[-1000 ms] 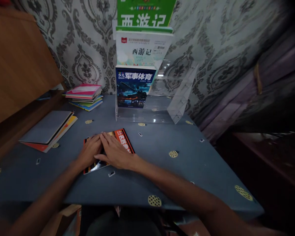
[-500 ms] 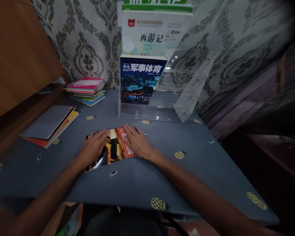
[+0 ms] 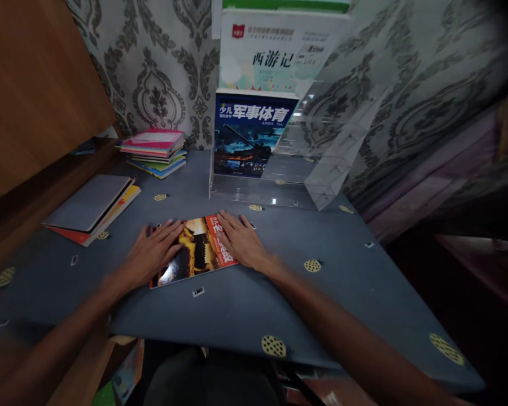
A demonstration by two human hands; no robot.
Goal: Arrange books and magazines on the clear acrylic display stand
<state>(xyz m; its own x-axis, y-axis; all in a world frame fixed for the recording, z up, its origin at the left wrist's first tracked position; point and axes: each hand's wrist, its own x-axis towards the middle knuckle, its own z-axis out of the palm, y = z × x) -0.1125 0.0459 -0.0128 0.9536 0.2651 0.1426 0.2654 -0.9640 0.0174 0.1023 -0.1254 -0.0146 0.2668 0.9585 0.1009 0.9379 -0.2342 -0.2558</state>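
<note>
A thin paperback book (image 3: 200, 248) with a red title band and a glossy dark and golden cover lies flat on the blue tablecloth, turned sideways. Across its left end rests my left hand (image 3: 156, 254), fingers stretched out on the cover and thumb apart. My right hand (image 3: 241, 241) lies flat over the opposite end, covering part of the title on the red band. Neither hand grips the book; both have their fingers extended.
Behind the book stands a clear acrylic rack (image 3: 322, 175) holding a dark blue book (image 3: 248, 135) and a pale book (image 3: 275, 51). Leftward are a stack of small books (image 3: 154, 141) and a grey notebook (image 3: 88, 200) over other booklets. A wooden panel (image 3: 38, 84) borders the left.
My left hand has slid a little toward the book's left edge, uncovering more of the cover. The right hand stays on its end. The whole view has shifted slightly.
</note>
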